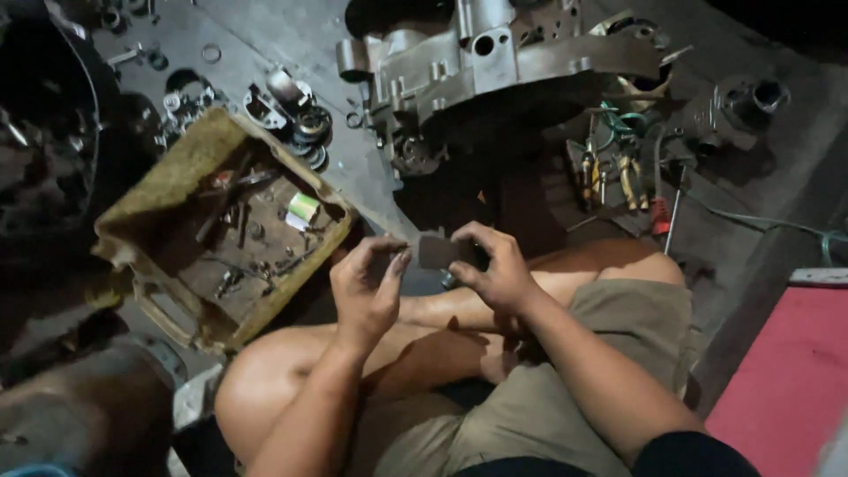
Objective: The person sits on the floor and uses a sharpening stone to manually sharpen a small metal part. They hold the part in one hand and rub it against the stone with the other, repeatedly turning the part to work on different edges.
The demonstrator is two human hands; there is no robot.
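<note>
At the middle of the frame my two hands share one small dark flat piece (pixel 439 251), thin and matte like a scrap of abrasive sheet or gasket material; I cannot tell which. My right hand (pixel 496 269) pinches its right end, thumb on top and fingers curled beneath, a closed grip. My left hand (pixel 369 284) meets the left edge with thumb and fingertips drawn together on it, the other fingers half curled.

As I judge it, this goes best with the pinch close to the edges so the sheet stays flat and taut, elbows steadied over the crossed bare legs, and the piece lifted toward what little light there is.

Below the hands are khaki cloth shorts (pixel 548 397), soft and creased. At left of centre sits a worn, grimy yellowish tray (pixel 132 208), boxy with a side handle, holding bolts, dark tools and a small green-and-white roll (pixel 303 208). Above it, bearings and round metal rings (pixel 305 124) lie on the dusty grey concrete floor (pixel 256 35). At top centre rests a cast-metal engine casing (pixel 495 57), dull grey and oily. Right of centre lie yellow-handled pliers (pixel 629 181) and a screwdriver with a red handle (pixel 664 212). A red mat (pixel 786 380) fills the lower right corner.
</note>
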